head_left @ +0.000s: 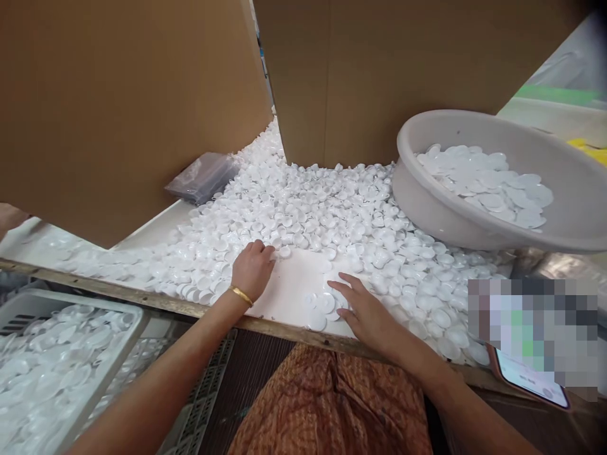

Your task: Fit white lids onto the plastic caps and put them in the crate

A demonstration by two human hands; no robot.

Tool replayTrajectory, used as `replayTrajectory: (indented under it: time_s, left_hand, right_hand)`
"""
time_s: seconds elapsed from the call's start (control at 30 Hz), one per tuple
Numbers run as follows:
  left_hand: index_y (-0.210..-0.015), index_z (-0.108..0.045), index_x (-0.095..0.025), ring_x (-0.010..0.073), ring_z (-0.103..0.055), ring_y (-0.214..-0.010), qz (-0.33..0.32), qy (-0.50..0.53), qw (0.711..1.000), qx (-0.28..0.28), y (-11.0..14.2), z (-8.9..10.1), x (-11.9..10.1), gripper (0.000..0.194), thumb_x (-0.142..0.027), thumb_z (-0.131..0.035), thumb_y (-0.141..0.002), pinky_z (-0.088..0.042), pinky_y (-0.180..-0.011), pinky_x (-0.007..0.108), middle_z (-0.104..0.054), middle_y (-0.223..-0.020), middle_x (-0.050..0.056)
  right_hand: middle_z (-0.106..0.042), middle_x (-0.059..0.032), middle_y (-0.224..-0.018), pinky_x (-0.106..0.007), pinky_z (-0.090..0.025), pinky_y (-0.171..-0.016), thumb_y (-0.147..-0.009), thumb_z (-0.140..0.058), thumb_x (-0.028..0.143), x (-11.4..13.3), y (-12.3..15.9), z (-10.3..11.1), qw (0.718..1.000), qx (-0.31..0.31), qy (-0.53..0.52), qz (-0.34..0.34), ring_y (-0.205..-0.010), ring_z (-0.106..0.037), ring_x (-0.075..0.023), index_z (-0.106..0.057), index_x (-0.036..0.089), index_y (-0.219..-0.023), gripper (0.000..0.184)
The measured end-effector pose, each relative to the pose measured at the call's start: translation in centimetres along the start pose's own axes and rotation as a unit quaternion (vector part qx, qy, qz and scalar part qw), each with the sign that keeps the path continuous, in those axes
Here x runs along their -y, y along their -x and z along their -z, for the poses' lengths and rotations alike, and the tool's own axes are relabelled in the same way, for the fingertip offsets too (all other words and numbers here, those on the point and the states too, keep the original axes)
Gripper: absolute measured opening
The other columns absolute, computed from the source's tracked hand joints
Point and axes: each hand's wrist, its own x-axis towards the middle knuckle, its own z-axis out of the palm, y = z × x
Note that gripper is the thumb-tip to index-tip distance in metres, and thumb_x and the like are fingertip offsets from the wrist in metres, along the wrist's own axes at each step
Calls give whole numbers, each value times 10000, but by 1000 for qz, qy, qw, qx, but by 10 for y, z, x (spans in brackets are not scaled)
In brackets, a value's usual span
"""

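A broad heap of small white plastic pieces (303,202), round and cap-like, covers the table. At the heap's near edge my left hand (253,272), with a gold bangle on its wrist, has its fingers curled together. One white plastic piece (283,251) shows at those fingertips. My right hand (365,311) is open, its fingers spread just above the table. Beside and partly under its fingers lie several flat white discs (326,303) on a bare patch of tabletop (289,287).
Two tall cardboard sheets (142,114) stand behind the heap. A large grey basin (427,196) holding white discs is on the right. A clear plastic packet (203,177) lies at the left. A white crate (135,316) of pieces stands lower left; a phone (531,379) lies right.
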Motion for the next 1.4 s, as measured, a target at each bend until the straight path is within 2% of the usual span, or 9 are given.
replayTrajectory:
  time_s: [0.17,0.3,0.37,0.53,0.67,0.83,1.0,1.17,1.4]
  left_hand:
    - [-761,-661,-141,238,-539,-822,-7,-26,1000,8,-8,7,-1,258,-210,-426,-842,-408,-660,328,-579,-833,108]
    - [-743,-684,-187,188,-570,-714,11,53,987,151,4,16,-14,239,-245,-467,-822,-388,-599,286,-617,-766,51]
    - [-774,-687,-179,201,-580,-737,9,51,981,185,11,18,-19,247,-250,-458,-833,-397,-613,295,-625,-786,60]
    - [-966,-619,-175,189,-560,-798,-42,111,989,84,30,22,-21,196,-268,-502,-839,-434,-694,300,-587,-894,59]
    - [-941,-599,-145,231,-507,-914,-147,75,984,73,37,17,-24,155,-154,-517,-810,-445,-755,344,-544,-978,100]
    - [-755,-604,-132,207,-512,-841,-142,62,987,48,33,5,-20,148,-157,-484,-837,-457,-702,328,-552,-898,99]
    - [-725,-627,-138,165,-538,-797,-115,176,978,-14,41,2,-11,216,-188,-468,-863,-463,-723,302,-587,-849,73]
    - [-769,-648,-140,171,-538,-824,-127,222,967,-4,45,-4,-12,194,-181,-481,-858,-462,-749,309,-618,-853,75]
    - [-708,-624,-142,168,-510,-773,-220,112,968,43,36,1,-13,261,-208,-443,-884,-426,-693,291,-629,-813,60]
  right_hand:
    - [-366,-132,-1389,-440,-377,-995,-839,-433,140,0,8,7,996,-28,85,-12,-1240,-375,-269,-475,155,-1276,439]
    - [-441,-157,-1323,-411,-403,-950,-831,-410,80,-1,9,6,985,-46,168,2,-1176,-413,-276,-494,108,-1253,431]
    - [-449,-168,-1308,-381,-419,-912,-779,-394,-8,1,7,5,980,-42,196,5,-1153,-425,-270,-494,98,-1245,488]
    - [-507,-148,-1249,-399,-433,-798,-825,-417,66,20,3,10,971,-66,230,-21,-1071,-453,-290,-551,128,-1160,366]
    - [-607,-73,-1072,-391,-404,-780,-860,-508,288,41,-11,2,978,-55,192,51,-1004,-469,-252,-601,189,-1059,241]
    - [-604,-70,-916,-370,-361,-738,-768,-644,305,49,-41,-26,972,-55,210,89,-936,-472,-248,-630,173,-921,203]
    - [-591,-60,-941,-358,-341,-755,-751,-662,380,49,-62,-39,981,-79,163,69,-947,-472,-234,-607,195,-999,314]
    - [-579,-49,-967,-345,-337,-759,-739,-676,382,43,-65,-43,985,-101,130,54,-968,-465,-227,-604,215,-996,315]
    - [-575,-56,-957,-352,-334,-768,-767,-639,398,40,-66,-44,988,-95,117,47,-967,-464,-225,-614,223,-975,273]
